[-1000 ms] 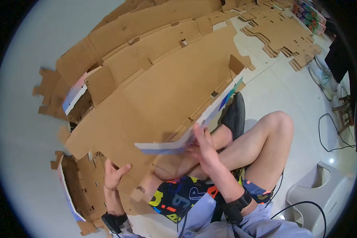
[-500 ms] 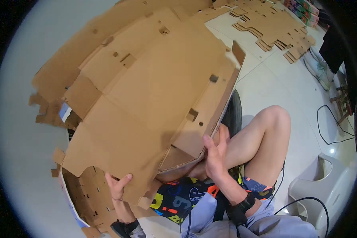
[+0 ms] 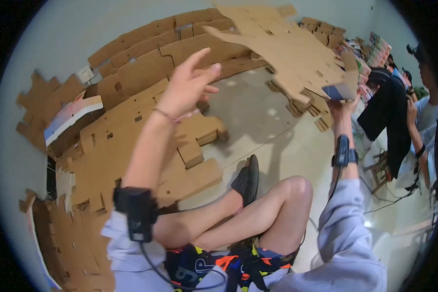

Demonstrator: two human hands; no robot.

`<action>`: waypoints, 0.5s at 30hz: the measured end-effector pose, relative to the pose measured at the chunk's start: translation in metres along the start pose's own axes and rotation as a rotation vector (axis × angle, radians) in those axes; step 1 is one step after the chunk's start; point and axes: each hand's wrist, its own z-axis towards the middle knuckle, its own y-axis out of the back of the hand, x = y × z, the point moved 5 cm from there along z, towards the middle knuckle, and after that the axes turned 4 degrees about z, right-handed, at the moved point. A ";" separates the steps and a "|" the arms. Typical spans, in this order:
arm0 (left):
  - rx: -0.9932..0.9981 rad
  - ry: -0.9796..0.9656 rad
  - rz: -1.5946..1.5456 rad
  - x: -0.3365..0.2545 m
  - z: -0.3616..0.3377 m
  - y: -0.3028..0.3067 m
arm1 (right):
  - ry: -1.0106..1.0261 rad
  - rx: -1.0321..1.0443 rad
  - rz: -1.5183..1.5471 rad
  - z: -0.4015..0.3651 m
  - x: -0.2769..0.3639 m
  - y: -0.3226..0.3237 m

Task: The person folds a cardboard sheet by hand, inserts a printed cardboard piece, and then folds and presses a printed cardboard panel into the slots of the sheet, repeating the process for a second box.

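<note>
A flat, die-cut cardboard sheet (image 3: 292, 53) is raised at the upper right, above the floor and tilted away from me. My right hand (image 3: 343, 108) grips its near edge, beside a folded flap with a blue printed patch; some of the fingers are hidden by the sheet. My left hand (image 3: 192, 85) is in the air left of the sheet, fingers spread and holding nothing. Beneath that hand lies a stack of cut cardboard sheets (image 3: 107, 165) on the floor.
More cardboard panels (image 3: 194, 51) lean along the wall. Another person (image 3: 426, 112) is at the right, near a small wooden stool (image 3: 382, 170) and black cables. Colourful boxes (image 3: 379, 51) are piled at the back right. My bent legs (image 3: 272, 209) are in front of me.
The cardboard sheet has gone from over my lap to the upper right, still in my right hand. My left hand has come off it and risen. The view has tilted up.
</note>
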 end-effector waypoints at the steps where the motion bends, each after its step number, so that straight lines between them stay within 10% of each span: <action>1: 0.029 -0.015 0.050 -0.009 -0.009 0.015 | -0.093 -0.169 -0.096 0.017 0.002 0.025; 4: 0.055 -0.043 0.309 0.004 -0.038 0.071 | -0.104 -0.261 -0.457 0.055 -0.013 0.088; 10: -0.161 0.415 0.424 0.114 -0.155 0.207 | -0.487 0.333 -0.891 -0.057 -0.154 0.047; 13: -0.094 0.535 0.414 0.213 -0.248 0.268 | -0.529 0.998 -1.313 -0.137 -0.226 -0.002; 15: -0.014 0.531 0.628 0.262 -0.305 0.273 | -0.078 1.713 -1.683 -0.217 -0.236 -0.033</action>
